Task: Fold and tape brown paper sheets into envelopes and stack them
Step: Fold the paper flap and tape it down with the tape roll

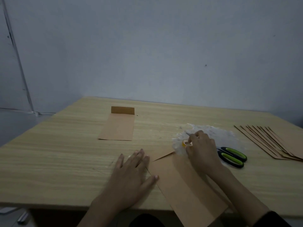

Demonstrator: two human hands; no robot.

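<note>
Left hand [131, 174] lies palm down and flat, fingers straight and spread wide, holding nothing. Its thumb tip touches the left edge of the folded brown sheet [185, 185], and its fingertips sit at that sheet's far left corner. The rest of the palm is on the table [57, 153].

Right hand [201, 149] is curled, its fingers closed round a small yellow tape roll [186, 143] at the fingertips. The hand sits just past the far end of the folded sheet, and the wrist and forearm cross the sheet's right side. The sheet runs from between the two hands back toward the person and overhangs the near table edge.

Under and beyond the right hand is a crumpled clear plastic piece [218, 133]. Just right of the right hand are scissors [232, 157] with green and black handles, the blades hidden under the hand. A thin dark tip pokes out past the fingers; it is unclear what it is.

Well to the right of the right hand is a fanned stack of brown sheets [270, 143]. Ahead of the left hand, well apart from it, a finished envelope [117, 126] lies flat with its far flap standing up.
</note>
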